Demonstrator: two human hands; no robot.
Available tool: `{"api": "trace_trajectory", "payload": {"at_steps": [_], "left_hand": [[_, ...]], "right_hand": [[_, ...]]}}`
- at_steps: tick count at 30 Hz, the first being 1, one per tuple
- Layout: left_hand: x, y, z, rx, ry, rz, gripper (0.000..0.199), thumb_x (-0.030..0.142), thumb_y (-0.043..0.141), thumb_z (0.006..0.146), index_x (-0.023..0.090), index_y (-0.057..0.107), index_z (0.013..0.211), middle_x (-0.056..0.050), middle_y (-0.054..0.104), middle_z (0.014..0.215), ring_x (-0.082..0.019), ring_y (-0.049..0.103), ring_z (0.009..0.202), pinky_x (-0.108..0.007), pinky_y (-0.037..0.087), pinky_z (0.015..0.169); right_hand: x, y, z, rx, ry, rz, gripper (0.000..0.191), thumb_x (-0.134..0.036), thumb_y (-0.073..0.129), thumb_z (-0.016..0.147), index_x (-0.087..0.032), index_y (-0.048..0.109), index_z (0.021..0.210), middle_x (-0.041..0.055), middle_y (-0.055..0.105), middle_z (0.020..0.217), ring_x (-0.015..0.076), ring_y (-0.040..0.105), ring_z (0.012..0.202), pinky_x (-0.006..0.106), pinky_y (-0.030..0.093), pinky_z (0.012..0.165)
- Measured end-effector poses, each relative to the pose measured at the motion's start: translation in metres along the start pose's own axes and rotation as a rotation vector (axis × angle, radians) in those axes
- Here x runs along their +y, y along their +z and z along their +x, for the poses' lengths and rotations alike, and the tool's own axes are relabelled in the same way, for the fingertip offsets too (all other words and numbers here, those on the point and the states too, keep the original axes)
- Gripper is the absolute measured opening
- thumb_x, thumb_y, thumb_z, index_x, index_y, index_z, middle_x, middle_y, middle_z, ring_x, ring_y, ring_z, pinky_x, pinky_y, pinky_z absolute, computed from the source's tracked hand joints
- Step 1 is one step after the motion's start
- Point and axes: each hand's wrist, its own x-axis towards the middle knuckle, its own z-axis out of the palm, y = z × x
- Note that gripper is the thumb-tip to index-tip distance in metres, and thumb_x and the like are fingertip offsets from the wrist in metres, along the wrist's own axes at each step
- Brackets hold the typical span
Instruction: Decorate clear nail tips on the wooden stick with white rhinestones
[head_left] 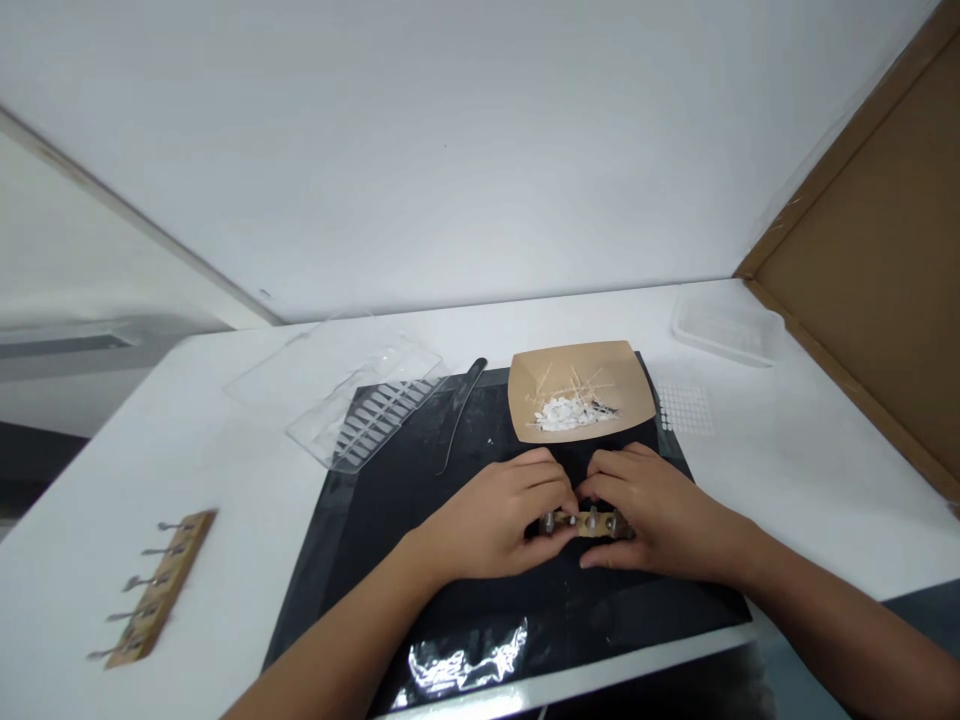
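Observation:
Both hands meet over a black mat [420, 520]. Between them lies a narrow wooden strip [592, 523] with several small, shiny upright pieces on it. My left hand [510, 515] is closed at the strip's left part, thumb and fingertips pinching there near a tiny white bit. Around the right end curls my right hand [645, 510], thumb on the near side and fingers on the far side. Just beyond the fingers stands a tan paper tray [637, 385] holding white bits and thin sticks. Fingers hide part of the strip.
A similar wooden strip [169, 590] with spoon-shaped pieces lies at left. A clear plastic box [315, 430] holds rows of pale nail tips, near a slim black tool [461, 410]. At right are a white dot sheet [686, 408] and a clear tray [727, 335].

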Motion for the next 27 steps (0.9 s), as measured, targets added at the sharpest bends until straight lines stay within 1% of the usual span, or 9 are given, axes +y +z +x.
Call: {"api": "trace_trajectory", "payload": {"at_steps": [4,7,12,15,19,24,27], "left_hand": [[0.0009,0.0004,0.0014,0.010,-0.001,-0.036,0.005,0.018,0.063,0.098,0.018,0.068,0.099,-0.006,0.069,0.090,-0.019,0.063,0.087,-0.030,0.054,0.078],[0.0014,0.0001,0.0023,-0.002,-0.010,-0.079,0.007,0.015,0.061,0.098,0.018,0.067,0.099,-0.006,0.069,0.089,-0.019,0.062,0.085,-0.030,0.054,0.079],[0.0011,-0.0013,0.0009,-0.014,-0.026,-0.117,0.006,0.016,0.062,0.099,0.018,0.068,0.100,-0.005,0.069,0.089,-0.018,0.062,0.085,-0.029,0.053,0.078],[0.0015,-0.0025,-0.0008,-0.032,-0.050,-0.100,0.005,0.017,0.063,0.100,0.018,0.068,0.099,-0.005,0.069,0.089,-0.018,0.062,0.084,-0.029,0.052,0.077],[0.0037,-0.0037,-0.0013,-0.052,-0.074,-0.059,0.005,0.015,0.064,0.099,0.018,0.068,0.099,-0.004,0.069,0.090,-0.017,0.062,0.085,-0.028,0.051,0.076],[0.0058,-0.0034,0.0003,-0.056,-0.087,-0.039,0.006,0.014,0.064,0.097,0.019,0.067,0.098,-0.004,0.068,0.091,-0.017,0.062,0.086,-0.027,0.051,0.075],[0.0063,-0.0031,0.0002,-0.080,-0.109,-0.044,0.011,0.014,0.063,0.098,0.021,0.068,0.104,-0.003,0.068,0.092,-0.017,0.063,0.085,-0.027,0.051,0.075]], "right_hand": [[-0.0010,-0.0004,-0.0003,-0.005,-0.001,-0.020,0.047,-0.049,0.091,0.082,-0.019,0.069,0.111,0.0045,0.067,0.106,0.0230,0.063,0.097,0.038,0.042,0.087],[-0.0016,-0.0004,-0.0005,0.003,-0.010,-0.036,0.044,-0.046,0.090,0.083,-0.019,0.069,0.110,0.0047,0.067,0.105,0.0233,0.062,0.096,0.040,0.041,0.091],[-0.0019,0.0000,-0.0006,0.006,-0.006,-0.043,0.041,-0.042,0.090,0.085,-0.019,0.069,0.111,0.0044,0.066,0.105,0.0236,0.063,0.098,0.041,0.040,0.094],[-0.0013,0.0006,-0.0005,0.006,-0.002,-0.034,0.039,-0.041,0.087,0.088,-0.020,0.069,0.115,0.0045,0.066,0.107,0.0235,0.063,0.099,0.041,0.039,0.094],[-0.0007,0.0014,-0.0012,0.011,0.000,-0.027,0.041,-0.040,0.087,0.087,-0.020,0.068,0.117,0.0048,0.066,0.109,0.0238,0.063,0.100,0.041,0.039,0.094],[-0.0012,0.0017,-0.0008,0.004,-0.007,-0.054,0.038,-0.039,0.087,0.088,-0.020,0.067,0.114,0.0048,0.065,0.108,0.0238,0.062,0.099,0.041,0.040,0.092],[-0.0020,0.0014,-0.0001,-0.017,-0.002,-0.074,0.038,-0.039,0.087,0.088,-0.019,0.066,0.111,0.0054,0.065,0.108,0.0245,0.062,0.099,0.041,0.042,0.090]]}}
